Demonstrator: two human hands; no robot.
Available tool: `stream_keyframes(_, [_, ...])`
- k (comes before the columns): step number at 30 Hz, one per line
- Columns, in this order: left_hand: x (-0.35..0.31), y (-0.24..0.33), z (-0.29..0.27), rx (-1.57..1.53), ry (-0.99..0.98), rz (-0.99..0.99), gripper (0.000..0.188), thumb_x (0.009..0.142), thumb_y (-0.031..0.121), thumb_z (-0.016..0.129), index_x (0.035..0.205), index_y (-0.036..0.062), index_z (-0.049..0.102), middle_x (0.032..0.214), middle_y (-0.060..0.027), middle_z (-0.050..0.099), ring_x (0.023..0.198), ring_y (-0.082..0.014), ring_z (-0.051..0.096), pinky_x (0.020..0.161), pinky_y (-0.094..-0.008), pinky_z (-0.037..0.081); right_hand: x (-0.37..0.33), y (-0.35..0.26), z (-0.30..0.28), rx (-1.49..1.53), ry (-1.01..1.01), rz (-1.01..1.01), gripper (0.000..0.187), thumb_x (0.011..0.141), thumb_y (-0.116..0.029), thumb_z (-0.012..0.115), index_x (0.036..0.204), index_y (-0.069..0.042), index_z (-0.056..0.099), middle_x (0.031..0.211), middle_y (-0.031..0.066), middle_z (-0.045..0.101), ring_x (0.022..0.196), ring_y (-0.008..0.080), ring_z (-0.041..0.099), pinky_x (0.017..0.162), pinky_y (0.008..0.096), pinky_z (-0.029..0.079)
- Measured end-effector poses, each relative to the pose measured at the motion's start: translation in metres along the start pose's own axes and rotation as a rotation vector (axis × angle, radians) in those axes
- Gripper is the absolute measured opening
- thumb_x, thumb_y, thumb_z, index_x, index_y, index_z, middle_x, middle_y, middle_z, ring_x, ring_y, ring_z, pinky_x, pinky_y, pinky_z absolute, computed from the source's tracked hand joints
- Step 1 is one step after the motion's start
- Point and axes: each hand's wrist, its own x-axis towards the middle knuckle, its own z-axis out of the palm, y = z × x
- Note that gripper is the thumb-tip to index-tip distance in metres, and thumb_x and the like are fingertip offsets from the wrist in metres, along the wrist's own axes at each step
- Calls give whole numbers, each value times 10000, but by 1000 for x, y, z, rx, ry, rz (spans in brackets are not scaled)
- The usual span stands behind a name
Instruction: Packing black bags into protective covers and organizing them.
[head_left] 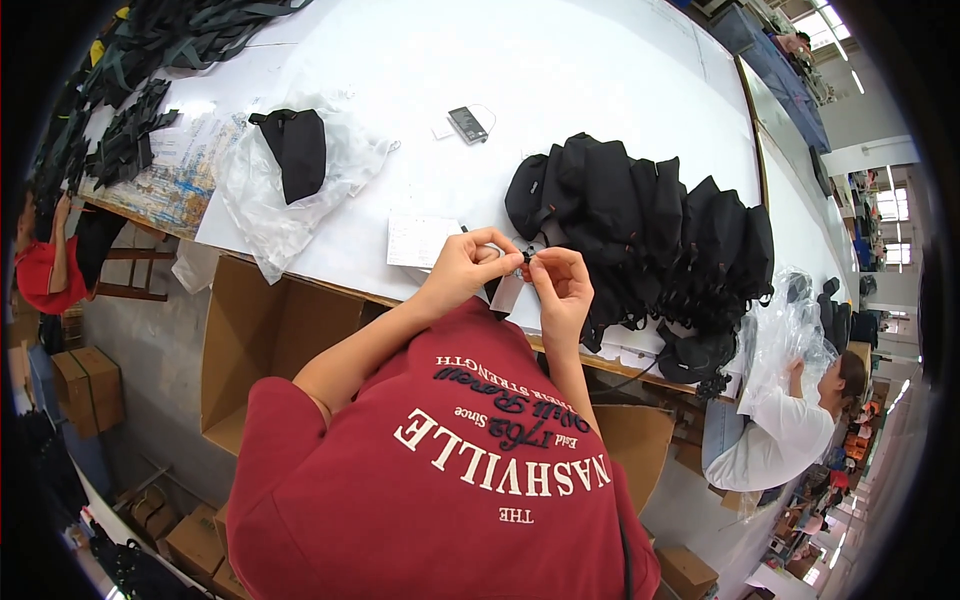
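Note:
My left hand and my right hand meet at the table's near edge, both with thumb and fingers pinched. Between their fingertips is a small black piece, perhaps a cord end or clip; its exact kind is too small to tell. A pale hang tag dangles just below the fingers, with a strip of black material beside it. Left of the hands lies a stack of white printed cards. Close by on the right rises a heap of black fabric pouches, partly overlapping one another.
One black pouch rests on clear plastic bags at left. A dark tag packet lies mid-table. Black straps pile up far left. Below the edge stands an open cardboard box. At right, a person in white handles clear plastic.

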Motion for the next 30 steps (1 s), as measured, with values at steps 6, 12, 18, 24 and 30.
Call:
stream_keyframes(6, [6,-3,-10,-179,-190,-77,139,844,105,647,957,36,605,546,125,382,509,15,273,497,-173,221,-2,-5,-3,-15,-94,0,115,840,50,590,937,14,541,876,59,585,816,123,610,773,250,507])
stream_keyframes(12, [7,-19,-13,-173,-209,-48,152,833,105,661,964,54,604,554,122,392,519,12,294,503,-175,235,-1,-7,-5,-52,-167,-7,118,831,51,590,929,13,537,888,55,579,818,119,607,753,241,498])
stream_keyframes(18, [4,-11,-8,-12,-151,40,97,844,122,658,892,40,640,541,106,435,488,12,302,479,-182,238,16,-13,-16,-43,-227,142,115,864,-6,560,977,6,543,779,35,579,721,89,576,678,220,466])
stream_keyframes(24, [-6,0,19,582,-577,113,119,795,192,670,831,79,678,471,-13,385,448,-109,374,467,-283,300,51,31,-36,-709,-520,381,320,812,-345,648,925,-46,628,676,70,604,627,119,573,552,269,442])
stream_keyframes(30, [-2,2,24,611,-798,67,128,813,183,668,887,79,668,597,-15,475,518,-101,429,508,-280,349,55,48,-21,-1327,-708,434,362,767,-410,630,827,-52,627,808,127,660,819,283,632,718,382,481])
